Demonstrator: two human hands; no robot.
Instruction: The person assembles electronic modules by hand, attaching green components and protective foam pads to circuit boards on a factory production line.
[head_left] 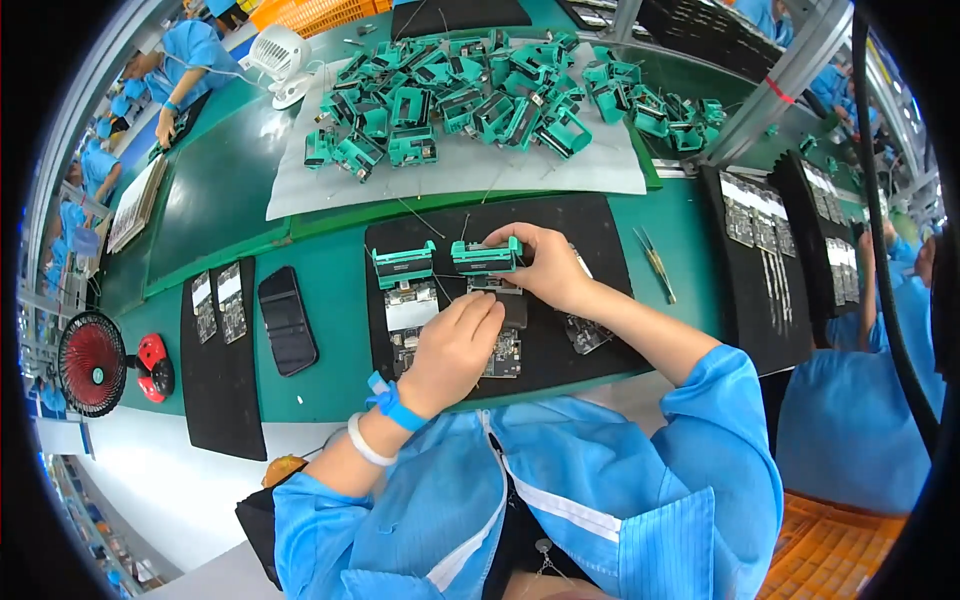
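Observation:
My right hand grips the right end of a green plastic housing with a black middle. The housing sits at the upper end of a circuit board on a black mat. Over that board bends my left hand, fingers pressed together just below the housing; whatever they pinch is hidden. To the left, a second green housing stands at the top of another board with a white label. A further board lies partly under my right forearm.
Many green housings with thin wires are heaped on a white sheet at the back. Tweezers lie right of the mat, a phone left. Boards rest on side mats. A small red-black fan stands far left.

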